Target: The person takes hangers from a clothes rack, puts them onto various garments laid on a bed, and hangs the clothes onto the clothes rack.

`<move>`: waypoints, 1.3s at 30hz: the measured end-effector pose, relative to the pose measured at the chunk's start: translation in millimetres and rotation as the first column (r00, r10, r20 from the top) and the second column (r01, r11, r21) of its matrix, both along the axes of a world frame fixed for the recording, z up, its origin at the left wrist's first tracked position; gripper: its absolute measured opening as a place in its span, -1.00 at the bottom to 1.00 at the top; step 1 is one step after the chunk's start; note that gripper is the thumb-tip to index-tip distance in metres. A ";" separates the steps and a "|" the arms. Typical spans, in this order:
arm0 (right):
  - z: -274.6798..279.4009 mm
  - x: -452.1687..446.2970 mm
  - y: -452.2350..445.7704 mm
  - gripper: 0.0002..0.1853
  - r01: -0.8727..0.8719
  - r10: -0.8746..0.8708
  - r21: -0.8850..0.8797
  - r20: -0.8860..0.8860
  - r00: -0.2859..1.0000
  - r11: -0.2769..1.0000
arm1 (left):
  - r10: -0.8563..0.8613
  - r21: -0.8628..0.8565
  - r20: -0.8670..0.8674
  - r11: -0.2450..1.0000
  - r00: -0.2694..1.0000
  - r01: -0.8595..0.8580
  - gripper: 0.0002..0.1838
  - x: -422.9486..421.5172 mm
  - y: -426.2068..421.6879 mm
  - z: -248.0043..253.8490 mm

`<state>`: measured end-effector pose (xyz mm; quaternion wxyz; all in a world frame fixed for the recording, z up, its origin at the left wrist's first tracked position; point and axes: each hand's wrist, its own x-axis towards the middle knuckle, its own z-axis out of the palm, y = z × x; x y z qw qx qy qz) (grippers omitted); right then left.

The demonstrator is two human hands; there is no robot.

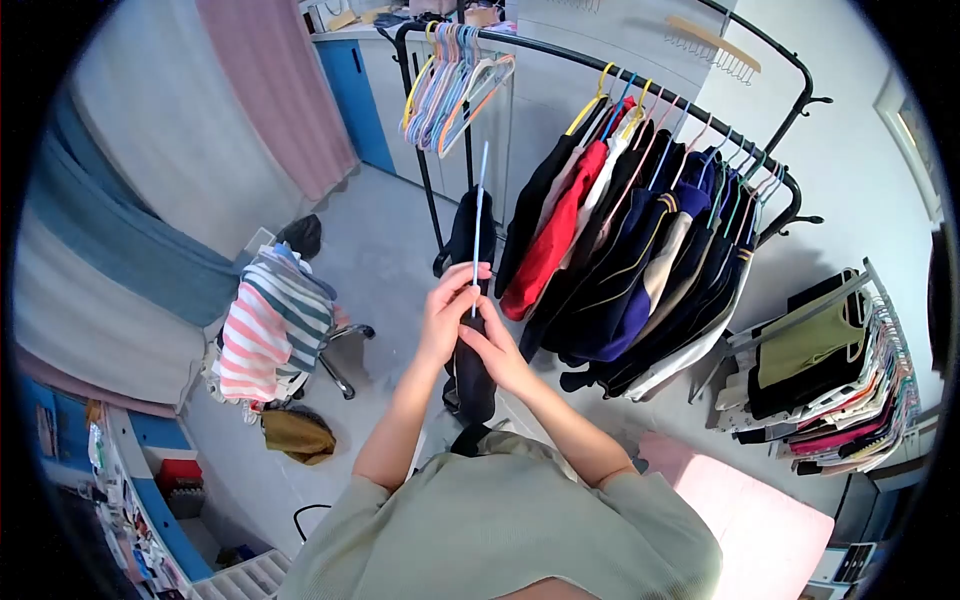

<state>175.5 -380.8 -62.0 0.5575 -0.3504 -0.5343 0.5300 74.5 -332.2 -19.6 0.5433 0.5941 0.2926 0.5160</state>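
Observation:
In front of my body, a pale blue hanger (480, 215) shows nearly edge-on, its tip pointing away from me. My left hand (447, 312) pinches the near end of it, fingers curled around the bar. Close beside it, my right hand (502, 352) is closed at the same end, its fingertips against the hanger and dark cloth. A black garment (475, 375) hangs beneath both hands, and dark cloth also shows beyond them, alongside the hanger. How the garment is fixed to the hanger is hidden by my hands.
A black clothes rack (560, 45) ahead carries bare hangers (455, 90) at left and several jackets (640, 250) at right. A second rack (872, 290) of clothes stands right. A chair heaped with striped cloth (270, 330) is left; a brown garment (298, 436) lies on the floor.

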 end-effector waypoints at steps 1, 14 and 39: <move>0.8 4.7 10.0 -0.40 -0.021 0.021 0.007 0.006 1.000 1.000 | -0.001 -0.001 0.018 1.000 1.000 0.001 -0.76 3.1 10.4 -0.9; 17.7 25.4 160.1 -0.40 0.083 -0.090 0.130 0.043 0.995 0.988 | -0.109 0.056 0.047 0.993 0.993 0.106 -0.76 29.6 170.7 12.0; 48.4 112.5 274.6 -0.42 0.664 -0.664 0.061 -0.025 0.747 0.745 | -0.614 0.144 0.022 0.783 0.789 0.606 -0.70 170.2 329.3 27.8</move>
